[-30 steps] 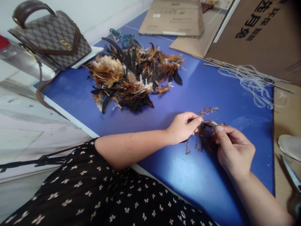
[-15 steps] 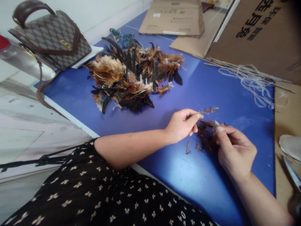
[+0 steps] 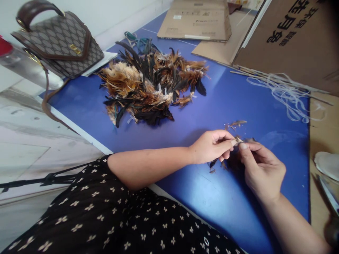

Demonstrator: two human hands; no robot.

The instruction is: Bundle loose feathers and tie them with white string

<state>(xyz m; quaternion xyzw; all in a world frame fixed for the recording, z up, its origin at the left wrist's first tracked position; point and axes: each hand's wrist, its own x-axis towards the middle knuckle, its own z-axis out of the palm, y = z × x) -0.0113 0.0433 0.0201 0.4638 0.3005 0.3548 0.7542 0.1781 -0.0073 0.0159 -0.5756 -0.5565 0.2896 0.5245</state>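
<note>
My left hand (image 3: pixel 213 146) and my right hand (image 3: pixel 262 169) meet fingertip to fingertip over the blue table. Between them is the pale end of a small dark brown feather bunch (image 3: pixel 238 140), pinched by both hands. Most of the bunch is hidden behind my fingers. Small loose feathers (image 3: pixel 237 123) lie just beyond my fingertips, and a few more (image 3: pixel 212 170) are below my left hand. Farther back spreads a large heap of brown, black and cream feathers (image 3: pixel 150 84) with short white strips among them.
A patterned handbag (image 3: pixel 60 42) and a red-capped clear bottle (image 3: pixel 29 67) stand at the left. White string (image 3: pixel 288 95) and thin sticks (image 3: pixel 251 72) lie at the right, near cardboard (image 3: pixel 286 53). A blade (image 3: pixel 328 192) is at the right edge.
My left hand has moved right and slightly down from the loose feathers to the feather bunch at my right fingertips. My right hand has shifted slightly left.
</note>
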